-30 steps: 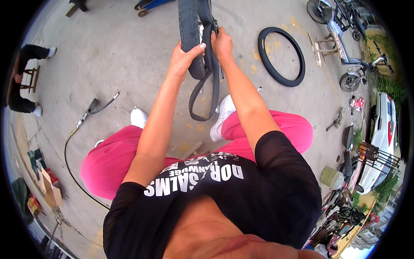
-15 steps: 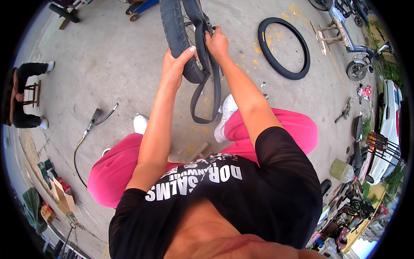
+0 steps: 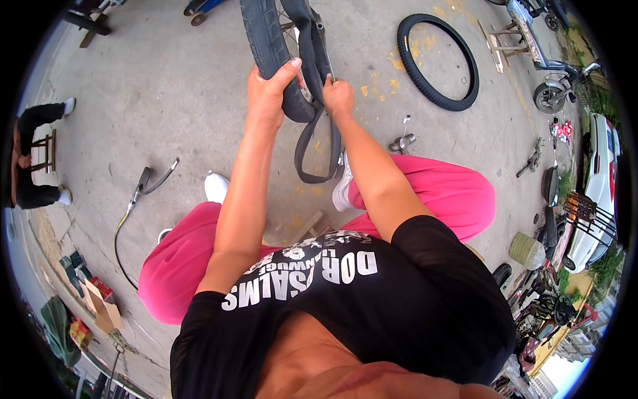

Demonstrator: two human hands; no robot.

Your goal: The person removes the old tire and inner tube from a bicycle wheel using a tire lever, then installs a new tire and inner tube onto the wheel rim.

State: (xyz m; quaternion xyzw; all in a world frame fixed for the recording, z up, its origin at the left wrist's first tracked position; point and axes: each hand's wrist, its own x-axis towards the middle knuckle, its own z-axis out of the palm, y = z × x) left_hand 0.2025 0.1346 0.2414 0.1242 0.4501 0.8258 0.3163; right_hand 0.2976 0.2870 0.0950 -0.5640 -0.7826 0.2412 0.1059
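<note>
Upright in front of me is a bicycle wheel with a grey-black tyre (image 3: 264, 36); spokes and a metal part show beside it. My left hand (image 3: 269, 93) grips the tyre low down, thumb over its tread. A flat black inner tube (image 3: 311, 53) runs along the wheel's right side and hangs in a long loop below it. My right hand (image 3: 337, 98) is closed on the tube beside the wheel; its fingertips are partly hidden. My pink-trousered knees and white shoes flank the hanging loop.
A spare tyre (image 3: 474, 70) lies right, near metal tools (image 3: 403, 143). An air hose with gauge (image 3: 143, 181) lies left. A seated person (image 3: 36, 156) is far left. Scooters (image 3: 550, 96), a white car (image 3: 591, 193) and clutter line the right. Boxes (image 3: 101, 304) sit lower left.
The wheel's lower part has shifted left and slightly up, with my left hand on it. My right hand has slid down beside the tube, from near the metal part to lower along the wheel.
</note>
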